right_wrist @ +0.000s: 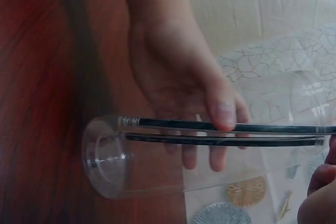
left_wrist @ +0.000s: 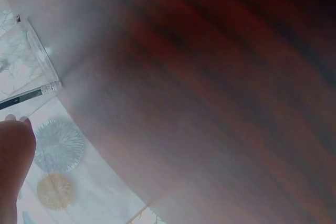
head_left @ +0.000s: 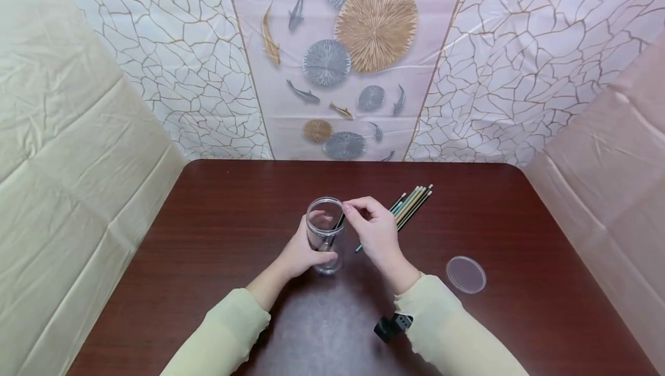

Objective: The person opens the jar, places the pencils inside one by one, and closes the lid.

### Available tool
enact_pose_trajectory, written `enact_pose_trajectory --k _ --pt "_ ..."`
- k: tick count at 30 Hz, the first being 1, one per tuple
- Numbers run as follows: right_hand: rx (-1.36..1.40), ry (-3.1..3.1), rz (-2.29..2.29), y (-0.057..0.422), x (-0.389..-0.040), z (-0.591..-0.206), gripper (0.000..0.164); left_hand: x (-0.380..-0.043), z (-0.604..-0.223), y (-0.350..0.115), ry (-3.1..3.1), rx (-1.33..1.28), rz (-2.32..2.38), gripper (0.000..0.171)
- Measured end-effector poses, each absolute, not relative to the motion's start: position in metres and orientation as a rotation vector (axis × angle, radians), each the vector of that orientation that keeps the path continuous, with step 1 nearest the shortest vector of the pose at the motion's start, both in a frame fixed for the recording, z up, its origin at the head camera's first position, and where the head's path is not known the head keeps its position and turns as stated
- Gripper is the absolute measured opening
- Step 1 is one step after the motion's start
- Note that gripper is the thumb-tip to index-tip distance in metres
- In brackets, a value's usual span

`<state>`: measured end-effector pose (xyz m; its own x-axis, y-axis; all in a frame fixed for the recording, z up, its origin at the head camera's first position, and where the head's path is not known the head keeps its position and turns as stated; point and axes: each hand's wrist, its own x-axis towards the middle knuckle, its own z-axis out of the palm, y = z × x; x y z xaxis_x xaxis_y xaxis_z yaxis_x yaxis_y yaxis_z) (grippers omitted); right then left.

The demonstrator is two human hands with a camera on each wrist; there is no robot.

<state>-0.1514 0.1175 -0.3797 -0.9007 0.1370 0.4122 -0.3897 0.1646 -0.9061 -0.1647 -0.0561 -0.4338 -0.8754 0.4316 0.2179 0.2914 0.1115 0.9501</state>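
My left hand [head_left: 306, 252] grips a clear cylindrical jar [head_left: 326, 198] from its left side, thumb across the front and fingers behind. My right hand [head_left: 376, 234] pinches the upper end of a black pencil [head_left: 340, 222] at the jar's rim. The pencil slants down inside the jar, its silver ferrule low down, as the right wrist view shows on the pencil [right_wrist: 184, 125]. A second dark shaft [right_wrist: 220, 141] runs beside it in that view. Behind my right hand, a bundle of pencils [head_left: 414, 205], green, tan and black, lies on the table.
A round clear lid [head_left: 466, 275] lies on the dark red-brown table [head_left: 218, 231], right of my right forearm. A black wrist device [head_left: 393, 326] hangs under the right sleeve. Patterned cloth [head_left: 332, 104] stands behind the table, with plain cloth at both sides.
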Motion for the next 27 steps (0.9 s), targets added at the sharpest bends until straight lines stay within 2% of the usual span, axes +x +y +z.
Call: enact_pose_trajectory --k 3,8,17,27 --pt "0.279 -2.117 1.654 0.117 -0.151 -0.384 0.006 -0.165 -0.433 -0.056 2.255 0.736 1.884 0.082" --pt "0.346 -2.157 1.481 0.122 -0.153 -0.390 0.016 -0.166 -0.433 -0.054 2.262 0.730 1.882 0.082" --pt "0.124 -2.048 1.567 0.162 -0.168 -0.406 0.021 -0.169 -0.435 -0.054 2.233 0.722 1.896 0.085" --pt "0.179 -2.271 1.381 0.196 -0.176 -0.434 0.028 -0.169 -0.439 -0.056 2.195 0.698 1.913 0.086"
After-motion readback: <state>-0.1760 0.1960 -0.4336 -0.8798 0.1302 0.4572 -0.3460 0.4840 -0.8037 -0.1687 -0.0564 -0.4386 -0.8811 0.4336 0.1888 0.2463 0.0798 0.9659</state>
